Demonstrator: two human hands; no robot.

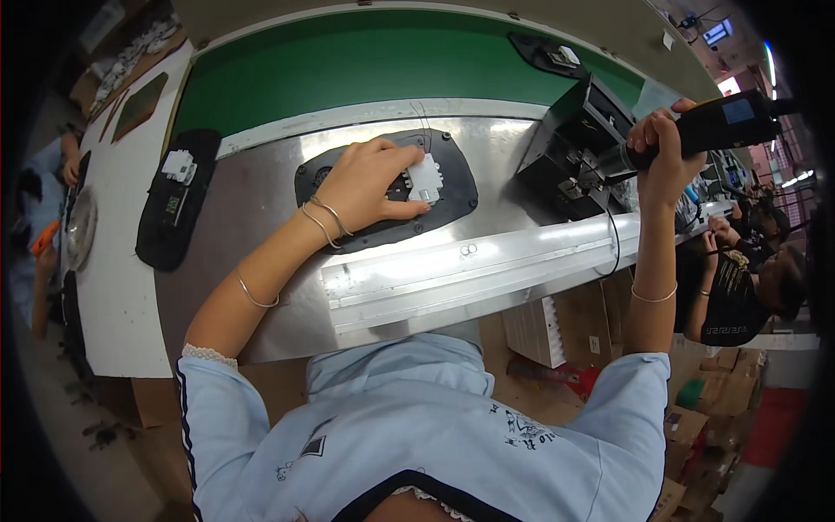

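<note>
In right hand (666, 150), power tool (720, 127).

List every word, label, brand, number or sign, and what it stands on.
I leave printed wording unquoted.
Shirt: dark print.
Rail: small dark mark.
Right hand, on its tool: blue label, too small to read.
Left panel: pale marks, blurred.
Co-worker's top: pale print, too small to read.

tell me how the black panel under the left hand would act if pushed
The black panel seems stiff, since its outline shows no sag. It would probably slide rather than roll, lying broad and flat on the shiny metal tabletop.
</note>
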